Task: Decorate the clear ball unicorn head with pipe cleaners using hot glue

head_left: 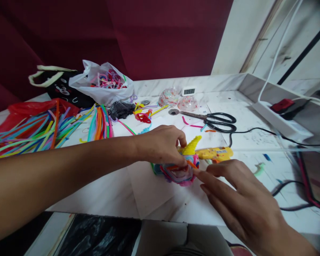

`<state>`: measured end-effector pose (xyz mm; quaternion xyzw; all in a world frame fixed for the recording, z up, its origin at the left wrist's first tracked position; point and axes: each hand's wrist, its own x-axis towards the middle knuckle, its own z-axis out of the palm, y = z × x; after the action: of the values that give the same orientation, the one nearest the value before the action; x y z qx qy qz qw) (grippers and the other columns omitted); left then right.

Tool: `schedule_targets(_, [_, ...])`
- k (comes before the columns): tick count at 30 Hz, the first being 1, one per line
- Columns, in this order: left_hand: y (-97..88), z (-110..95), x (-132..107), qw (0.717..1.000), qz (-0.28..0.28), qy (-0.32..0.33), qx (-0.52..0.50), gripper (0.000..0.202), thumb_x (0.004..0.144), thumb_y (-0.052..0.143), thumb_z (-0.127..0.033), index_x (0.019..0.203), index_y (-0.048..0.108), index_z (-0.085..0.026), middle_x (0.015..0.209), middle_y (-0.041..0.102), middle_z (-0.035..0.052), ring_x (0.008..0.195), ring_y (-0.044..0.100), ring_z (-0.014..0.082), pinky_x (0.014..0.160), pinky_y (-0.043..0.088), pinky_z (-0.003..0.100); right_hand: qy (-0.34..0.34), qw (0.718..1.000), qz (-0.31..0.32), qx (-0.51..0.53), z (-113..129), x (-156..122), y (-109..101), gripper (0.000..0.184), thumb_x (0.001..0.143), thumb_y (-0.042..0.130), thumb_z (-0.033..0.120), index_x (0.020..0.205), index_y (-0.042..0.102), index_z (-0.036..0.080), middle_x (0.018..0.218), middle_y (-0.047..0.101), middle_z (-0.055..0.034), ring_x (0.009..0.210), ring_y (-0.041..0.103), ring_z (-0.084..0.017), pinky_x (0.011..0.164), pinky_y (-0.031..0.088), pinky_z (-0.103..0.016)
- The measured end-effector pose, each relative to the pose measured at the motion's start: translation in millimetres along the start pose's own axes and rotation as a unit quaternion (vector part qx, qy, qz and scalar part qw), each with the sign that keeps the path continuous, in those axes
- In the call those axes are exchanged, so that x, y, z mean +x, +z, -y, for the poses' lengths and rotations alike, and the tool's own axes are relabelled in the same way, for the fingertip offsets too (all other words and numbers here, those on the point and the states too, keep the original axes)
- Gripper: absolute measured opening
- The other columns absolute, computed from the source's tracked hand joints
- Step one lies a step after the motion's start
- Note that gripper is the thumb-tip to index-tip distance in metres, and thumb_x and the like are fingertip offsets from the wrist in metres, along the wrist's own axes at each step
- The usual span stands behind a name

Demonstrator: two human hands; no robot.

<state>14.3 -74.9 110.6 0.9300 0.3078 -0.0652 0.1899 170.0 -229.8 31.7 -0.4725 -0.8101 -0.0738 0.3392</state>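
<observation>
A small colourful fuzzy pipe-cleaner piece [180, 174], with pink, blue and purple curves, sits on white paper before me. It has a yellow coiled cone [192, 145] on top. My left hand [165, 144] grips it from above, fingers around its top near the cone. An orange strip [192, 164] lies across the piece by my left thumb. With fingers extended and apart, my right hand [240, 192] touches the piece's right side at that strip's end. Behind it lies a yellow glue gun [214, 153], partly covered by the cone and hands.
Black-handled scissors [205, 118] lie beyond my hands, near cut scraps. Colourful pipe cleaners [40, 131] spread at left. A white plastic bag [104, 90] of scraps stands behind. A small digital clock [188, 91], a power strip [282, 119] and a dark cable [261, 130] are to the right.
</observation>
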Motion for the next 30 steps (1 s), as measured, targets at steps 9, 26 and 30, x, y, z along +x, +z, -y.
schedule_targets(9, [-1.5, -1, 0, 1.000, 0.011, -0.007, 0.002, 0.041, 0.064, 0.070, -0.044, 0.095, 0.068, -0.018, 0.092, 0.067, 0.0044, 0.082, 0.060, 0.0191, 0.066, 0.042, 0.027, -0.023, 0.994, 0.034, -0.101, -11, 0, 17, 0.036, 0.093, 0.048, 0.009, 0.128, 0.054, 0.012, 0.106, 0.063, -0.0114, 0.088, 0.050, -0.025, 0.070, 0.038, -0.043])
schedule_targets(26, [-2.9, 1, 5, 1.000, 0.018, -0.001, -0.007, 0.038, 0.065, 0.072, -0.040, 0.097, 0.069, -0.018, 0.091, 0.069, 0.0027, 0.082, 0.062, 0.0177, 0.069, 0.043, 0.025, 0.017, 1.000, -0.003, -0.012, -9, 5, 21, 0.034, 0.091, 0.053, 0.006, 0.125, 0.053, 0.010, 0.094, 0.062, -0.0106, 0.084, 0.048, -0.021, 0.069, 0.039, -0.038])
schedule_targets(30, [-3.8, 1, 6, 1.000, 0.020, 0.006, -0.001, 0.037, 0.067, 0.071, -0.039, 0.096, 0.070, -0.017, 0.089, 0.069, 0.0025, 0.080, 0.063, 0.0161, 0.068, 0.043, 0.024, 0.029, 0.999, -0.011, 0.009, -10, 6, 22, 0.037, 0.089, 0.055, 0.005, 0.126, 0.053, 0.012, 0.093, 0.061, -0.0090, 0.084, 0.048, -0.020, 0.070, 0.039, -0.038])
